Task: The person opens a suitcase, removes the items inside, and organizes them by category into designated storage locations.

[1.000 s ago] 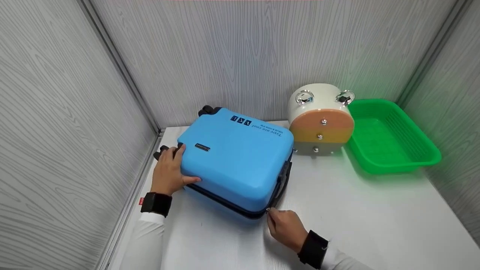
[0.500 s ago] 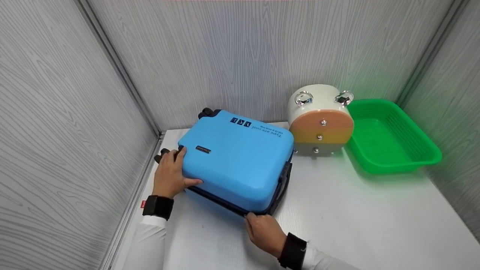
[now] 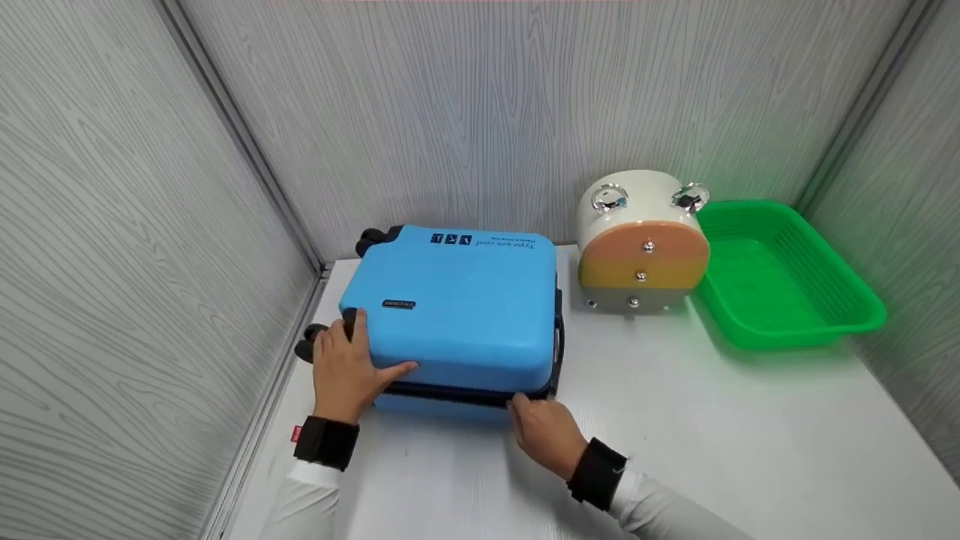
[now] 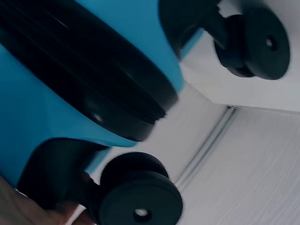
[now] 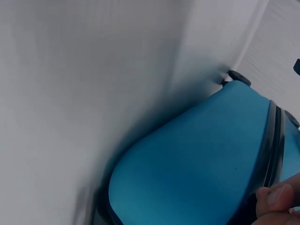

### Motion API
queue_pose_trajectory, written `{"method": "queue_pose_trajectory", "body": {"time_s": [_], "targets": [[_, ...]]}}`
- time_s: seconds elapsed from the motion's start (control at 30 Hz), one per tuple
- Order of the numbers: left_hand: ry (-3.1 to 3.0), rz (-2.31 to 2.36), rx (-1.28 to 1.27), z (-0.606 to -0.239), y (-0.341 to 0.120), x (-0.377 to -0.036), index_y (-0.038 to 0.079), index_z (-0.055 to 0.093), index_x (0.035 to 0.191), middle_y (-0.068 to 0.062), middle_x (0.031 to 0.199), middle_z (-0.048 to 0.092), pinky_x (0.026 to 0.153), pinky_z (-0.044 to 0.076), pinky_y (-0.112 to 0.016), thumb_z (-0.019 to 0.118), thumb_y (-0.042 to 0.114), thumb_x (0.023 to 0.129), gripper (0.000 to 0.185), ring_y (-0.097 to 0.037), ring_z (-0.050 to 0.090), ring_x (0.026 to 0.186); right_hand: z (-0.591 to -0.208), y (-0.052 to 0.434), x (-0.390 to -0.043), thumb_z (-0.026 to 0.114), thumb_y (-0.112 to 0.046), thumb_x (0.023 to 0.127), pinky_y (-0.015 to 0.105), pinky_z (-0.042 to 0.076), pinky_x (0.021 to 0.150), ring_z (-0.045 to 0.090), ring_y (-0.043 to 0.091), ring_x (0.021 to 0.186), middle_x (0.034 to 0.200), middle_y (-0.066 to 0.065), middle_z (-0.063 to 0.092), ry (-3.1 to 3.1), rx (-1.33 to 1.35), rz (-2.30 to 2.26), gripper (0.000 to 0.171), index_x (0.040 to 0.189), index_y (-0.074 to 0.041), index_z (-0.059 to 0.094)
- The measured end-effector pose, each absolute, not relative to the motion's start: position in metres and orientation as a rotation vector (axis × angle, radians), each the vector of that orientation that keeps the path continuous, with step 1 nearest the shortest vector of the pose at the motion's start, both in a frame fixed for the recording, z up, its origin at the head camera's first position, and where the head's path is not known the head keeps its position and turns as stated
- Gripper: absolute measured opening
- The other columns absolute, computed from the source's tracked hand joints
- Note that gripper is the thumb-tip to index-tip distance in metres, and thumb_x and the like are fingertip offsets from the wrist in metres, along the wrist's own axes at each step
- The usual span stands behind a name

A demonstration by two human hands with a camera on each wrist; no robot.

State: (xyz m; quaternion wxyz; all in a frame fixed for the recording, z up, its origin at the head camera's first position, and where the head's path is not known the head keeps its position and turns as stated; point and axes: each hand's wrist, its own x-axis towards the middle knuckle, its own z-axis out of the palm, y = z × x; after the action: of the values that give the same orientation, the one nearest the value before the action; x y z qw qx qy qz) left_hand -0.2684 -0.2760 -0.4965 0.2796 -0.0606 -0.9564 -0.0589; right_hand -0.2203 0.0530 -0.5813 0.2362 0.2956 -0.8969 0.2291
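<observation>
two hands work one blue suitcase (image 3: pixel 457 307), which lies flat on the white table (image 3: pixel 712 420) near the left wall, its wheels (image 3: pixel 311 346) toward that wall. we read the step in hand as the zip being run along the near edge: the right hand (image 3: pixel 546 431) sits at the dark zipper band (image 3: pixel 450 391), fingertips (image 5: pixel 276 197) pinched at the seam, apparently on the zip pull, though the pull itself is hidden from us. the left hand (image 3: pixel 346 367) braces the near-left corner, thumb laid along the shell and fingers wrapped round the corner by the wheel. in the left wrist view a wheel (image 4: pixel 140 197) and the ribbed black band (image 4: pixel 89 79) show close up.

the next move, in our judgement, calls for a steady pull along the band toward the left corner, with the bracing hand keeping the case from sliding or turning; the rounded corner is where a zip may bind.

the case is a hard, smooth, bright-blue shell with rounded corners, small dark lettering (image 3: pixel 480 241) at its far edge, a small badge (image 3: pixel 398 304), and a black side handle (image 3: pixel 559 337) on its right. beyond it stand a round cream and orange drawer unit (image 3: pixel 641 255) and a green basket (image 3: pixel 780 277), both apart from the case.
</observation>
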Motion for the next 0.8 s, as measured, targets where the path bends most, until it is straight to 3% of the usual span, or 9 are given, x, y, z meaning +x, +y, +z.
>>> {"method": "queue_pose_trajectory", "body": {"time_s": [0.23, 0.37, 0.6, 0.8], "targets": [[-2.496, 0.027, -0.079, -0.496, -0.245, -0.260, -0.005, 0.052, 0.157, -0.035, 0.117, 0.063, 0.101, 0.049, -0.059, 0.075, 0.085, 0.078, 0.122, -0.049, 0.063, 0.106, -0.577, 0.076, -0.256, 0.066, -0.006, 0.106, 0.036, 0.040, 0.043, 0.050, 0.018, 0.045, 0.055, 0.002, 0.047, -2.497, 0.703, 0.603, 0.026, 0.084, -0.006, 0.053], [-2.501, 0.078, -0.047, -0.495, -0.224, -0.253, -0.005, 0.054, 0.155, -0.033, 0.115, 0.066, 0.097, 0.052, -0.056, 0.072, 0.082, 0.086, 0.113, -0.046, 0.065, 0.103, -0.575, 0.090, -0.277, 0.064, -0.006, 0.107, 0.046, 0.047, 0.046, 0.058, 0.030, 0.048, 0.056, 0.009, 0.053, -2.524, 0.600, 0.600, 0.024, 0.085, -0.003, 0.054], [-2.442, 0.000, -0.162, -0.492, -0.197, -0.235, -0.004, 0.061, 0.149, -0.031, 0.108, 0.068, 0.089, 0.055, -0.054, 0.079, 0.059, 0.095, 0.085, -0.044, 0.068, 0.097, -0.575, 0.116, -0.310, 0.064, -0.008, 0.107, 0.058, 0.051, 0.053, 0.065, 0.045, 0.056, 0.061, 0.021, 0.060, -2.513, 0.441, 0.641, 0.023, 0.088, 0.001, 0.057], [-2.452, -0.225, -0.310, -0.482, -0.205, -0.237, -0.005, 0.067, 0.138, -0.026, 0.108, 0.071, 0.085, 0.058, -0.055, 0.086, 0.047, 0.093, 0.071, -0.041, 0.072, 0.096, -0.574, 0.130, -0.329, 0.062, -0.011, 0.110, 0.061, 0.050, 0.055, 0.066, 0.048, 0.058, 0.062, 0.023, 0.060, -2.547, 0.353, 0.684, 0.025, 0.090, 0.002, 0.058]]}}
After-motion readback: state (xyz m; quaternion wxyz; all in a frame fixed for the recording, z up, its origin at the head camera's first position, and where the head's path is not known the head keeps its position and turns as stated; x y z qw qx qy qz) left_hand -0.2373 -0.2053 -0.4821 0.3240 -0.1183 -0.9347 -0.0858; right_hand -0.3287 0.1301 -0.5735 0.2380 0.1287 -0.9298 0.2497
